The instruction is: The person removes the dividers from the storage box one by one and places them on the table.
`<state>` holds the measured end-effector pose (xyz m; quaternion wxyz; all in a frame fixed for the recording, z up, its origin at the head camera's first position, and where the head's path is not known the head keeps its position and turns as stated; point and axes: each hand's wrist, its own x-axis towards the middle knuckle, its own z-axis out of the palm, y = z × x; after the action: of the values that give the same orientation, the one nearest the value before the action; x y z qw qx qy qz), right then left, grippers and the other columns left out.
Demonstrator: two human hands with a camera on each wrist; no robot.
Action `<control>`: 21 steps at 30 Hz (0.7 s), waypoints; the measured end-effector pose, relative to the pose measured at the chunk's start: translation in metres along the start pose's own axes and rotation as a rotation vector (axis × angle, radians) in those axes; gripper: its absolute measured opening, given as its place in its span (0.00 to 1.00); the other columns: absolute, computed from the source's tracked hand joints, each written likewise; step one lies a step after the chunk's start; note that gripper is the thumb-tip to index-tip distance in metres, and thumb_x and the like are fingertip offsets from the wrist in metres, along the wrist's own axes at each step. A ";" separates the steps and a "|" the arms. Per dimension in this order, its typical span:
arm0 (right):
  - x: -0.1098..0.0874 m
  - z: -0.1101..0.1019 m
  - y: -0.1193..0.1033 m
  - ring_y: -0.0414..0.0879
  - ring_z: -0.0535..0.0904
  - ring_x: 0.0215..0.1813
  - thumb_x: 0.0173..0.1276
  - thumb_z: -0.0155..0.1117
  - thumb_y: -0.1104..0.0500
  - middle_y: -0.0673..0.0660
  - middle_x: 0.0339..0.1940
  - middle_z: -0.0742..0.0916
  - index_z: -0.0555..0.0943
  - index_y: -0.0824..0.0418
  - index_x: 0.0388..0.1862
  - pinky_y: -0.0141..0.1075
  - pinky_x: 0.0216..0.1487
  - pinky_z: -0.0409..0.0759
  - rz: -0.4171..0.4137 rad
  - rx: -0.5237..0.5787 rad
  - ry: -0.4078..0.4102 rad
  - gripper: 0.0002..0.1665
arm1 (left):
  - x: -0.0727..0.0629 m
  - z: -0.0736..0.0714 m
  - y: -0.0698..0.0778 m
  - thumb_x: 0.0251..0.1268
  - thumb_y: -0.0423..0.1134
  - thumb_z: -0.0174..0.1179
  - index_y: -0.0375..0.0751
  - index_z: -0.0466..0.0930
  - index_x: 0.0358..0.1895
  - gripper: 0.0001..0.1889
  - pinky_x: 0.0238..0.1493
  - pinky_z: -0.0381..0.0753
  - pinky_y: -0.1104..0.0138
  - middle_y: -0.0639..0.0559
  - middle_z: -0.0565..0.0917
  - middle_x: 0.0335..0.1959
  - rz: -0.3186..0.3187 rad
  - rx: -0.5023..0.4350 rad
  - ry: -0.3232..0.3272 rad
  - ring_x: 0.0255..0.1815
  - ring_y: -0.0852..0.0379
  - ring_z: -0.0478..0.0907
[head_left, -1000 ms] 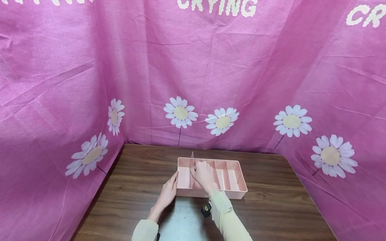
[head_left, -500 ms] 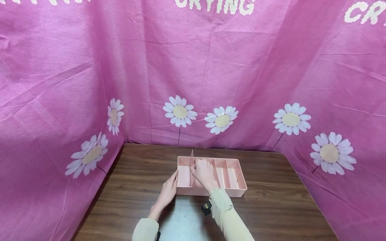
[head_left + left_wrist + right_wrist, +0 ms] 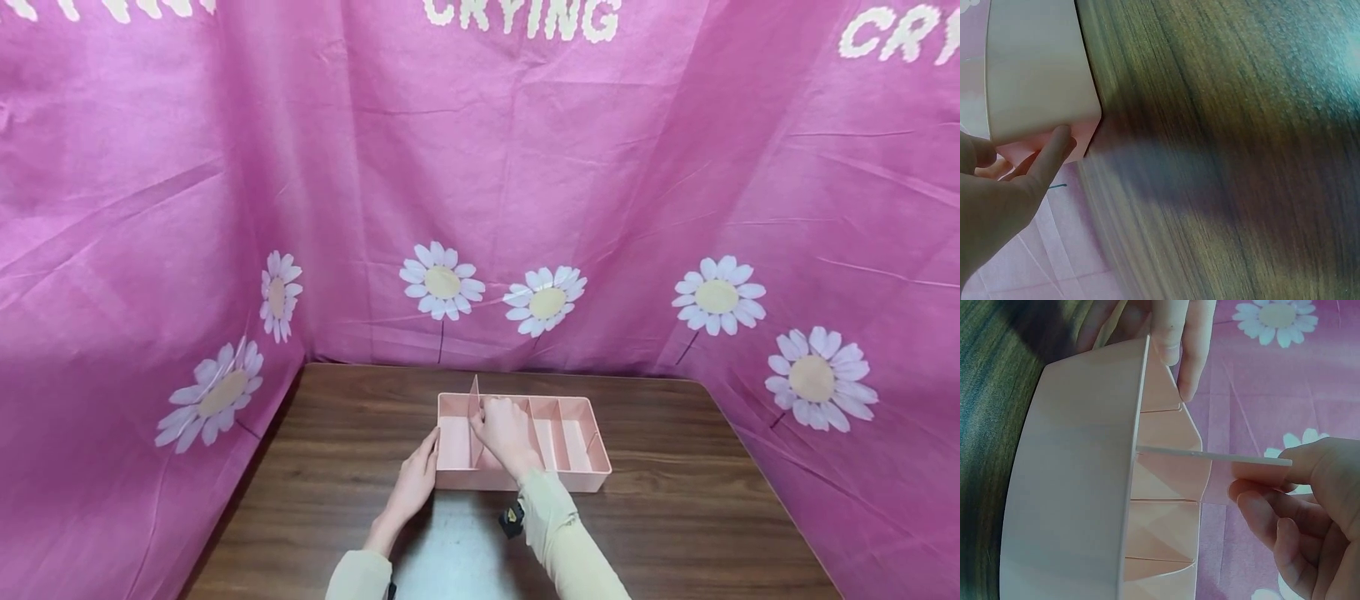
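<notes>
A pale pink divided box [image 3: 522, 481] sits lengthwise across the table, its upright partitions forming several compartments. My right hand [image 3: 506, 433] reaches over the box and pinches a thin pink divider [image 3: 1260, 471] between thumb and fingers. That divider stands well above the rim, its lower part between the long walls, toward the left end. The other fingers of this hand curl loosely beside it in the right wrist view. Against the box's left end rests my left hand [image 3: 414, 479], with extended fingers touching the end wall and rim, as the left wrist view [image 3: 1013, 194] of this hand shows.
The box stands on a dark wood-grain table [image 3: 690, 500]. Pink cloth [image 3: 600, 167] with daisies and lettering hangs around the back and both sides. A short partition piece [image 3: 594, 442] shows in the right end compartment. A black strap device [image 3: 512, 520] sits at my right wrist.
Both hands and the box keep their places, and the divider still sticks up above the rim. Only the head view has shifted slightly.
</notes>
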<state>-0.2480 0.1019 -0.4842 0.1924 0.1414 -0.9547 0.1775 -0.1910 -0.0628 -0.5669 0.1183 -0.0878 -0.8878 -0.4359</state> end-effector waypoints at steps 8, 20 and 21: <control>-0.003 -0.006 0.001 0.52 0.84 0.23 0.57 0.67 0.61 0.54 0.21 0.87 0.85 0.60 0.30 0.43 0.20 0.79 0.030 0.002 -0.008 0.04 | -0.002 0.001 0.000 0.74 0.26 0.47 0.27 0.67 0.68 0.22 0.61 0.77 0.43 0.30 0.77 0.64 0.022 0.005 0.007 0.62 0.33 0.77; -0.003 -0.013 0.007 0.55 0.87 0.29 0.58 0.67 0.60 0.54 0.27 0.90 0.86 0.60 0.37 0.46 0.26 0.83 0.049 0.005 -0.012 0.09 | 0.000 0.002 -0.003 0.75 0.28 0.47 0.28 0.66 0.70 0.22 0.62 0.77 0.43 0.29 0.76 0.64 -0.016 0.000 -0.009 0.63 0.32 0.76; -0.003 -0.015 0.009 0.54 0.87 0.29 0.59 0.67 0.59 0.54 0.27 0.90 0.86 0.61 0.38 0.46 0.26 0.83 0.058 0.017 -0.018 0.09 | 0.000 0.001 -0.003 0.75 0.28 0.47 0.28 0.66 0.70 0.22 0.62 0.77 0.43 0.29 0.76 0.65 -0.018 0.002 -0.012 0.63 0.32 0.76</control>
<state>-0.2436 0.1166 -0.4751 0.1775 0.1170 -0.9586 0.1897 -0.1922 -0.0635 -0.5698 0.1092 -0.0824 -0.8898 -0.4354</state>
